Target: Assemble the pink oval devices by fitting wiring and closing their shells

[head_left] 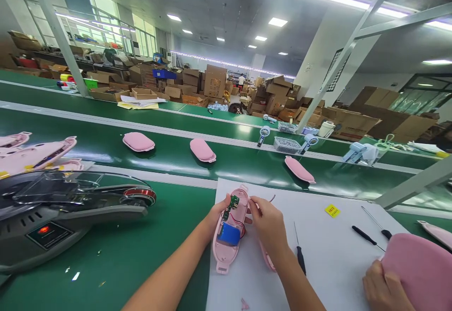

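My left hand [219,213] holds an open pink shell [223,253] by its left edge, the thumb near a small green circuit board [233,202]. A blue battery [229,234] lies in the shell's lower half, with red and black wires beside it. At the shell's upper right edge, my right hand [265,213] has thumb and index finger pinched together; what they hold, if anything, is too small to tell. Another pink shell part [267,256] lies partly hidden under my right wrist. A screwdriver [300,254] rests on the white sheet [318,235] to the right.
A grey machine [70,217] stands at the left. Pink cases [203,150] lie on the green belt ahead. More screwdrivers [364,235] and a yellow label [332,211] are at the right, where another person's hand [383,285] holds a pink piece [420,268].
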`<state>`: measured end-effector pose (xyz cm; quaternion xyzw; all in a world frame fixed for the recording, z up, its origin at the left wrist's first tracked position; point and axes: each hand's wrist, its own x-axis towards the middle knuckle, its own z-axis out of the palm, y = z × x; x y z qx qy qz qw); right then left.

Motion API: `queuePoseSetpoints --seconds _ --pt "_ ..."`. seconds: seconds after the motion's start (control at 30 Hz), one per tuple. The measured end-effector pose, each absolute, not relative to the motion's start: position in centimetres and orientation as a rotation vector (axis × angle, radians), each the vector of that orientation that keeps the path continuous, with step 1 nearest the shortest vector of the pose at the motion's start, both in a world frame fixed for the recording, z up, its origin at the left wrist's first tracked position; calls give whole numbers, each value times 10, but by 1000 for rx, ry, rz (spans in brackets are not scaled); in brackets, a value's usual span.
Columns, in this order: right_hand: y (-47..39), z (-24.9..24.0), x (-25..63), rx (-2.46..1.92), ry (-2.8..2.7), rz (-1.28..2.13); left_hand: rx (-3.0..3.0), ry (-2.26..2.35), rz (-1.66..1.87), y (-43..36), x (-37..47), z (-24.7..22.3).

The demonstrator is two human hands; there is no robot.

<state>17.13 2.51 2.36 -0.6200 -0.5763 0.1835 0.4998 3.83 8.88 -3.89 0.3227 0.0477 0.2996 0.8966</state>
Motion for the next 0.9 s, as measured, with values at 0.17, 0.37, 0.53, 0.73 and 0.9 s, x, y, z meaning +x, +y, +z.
queuePoseSetpoints --seconds 0.17,0.37,0.53,0.73,0.9 --pt "26 31 179 -1500 -1241 771 676 109 580 91 37 -41" --pt "36 35 198 -1453 -1154 1076 671 135 564 92 37 -39" --pt "38 37 193 -1489 -1236 1206 663 150 578 91 37 -40" --pt "43 41 174 -1580 -1426 1136 638 175 626 86 41 -35" --pt "49 35 174 -1630 -1514 1087 619 213 651 84 43 -31"
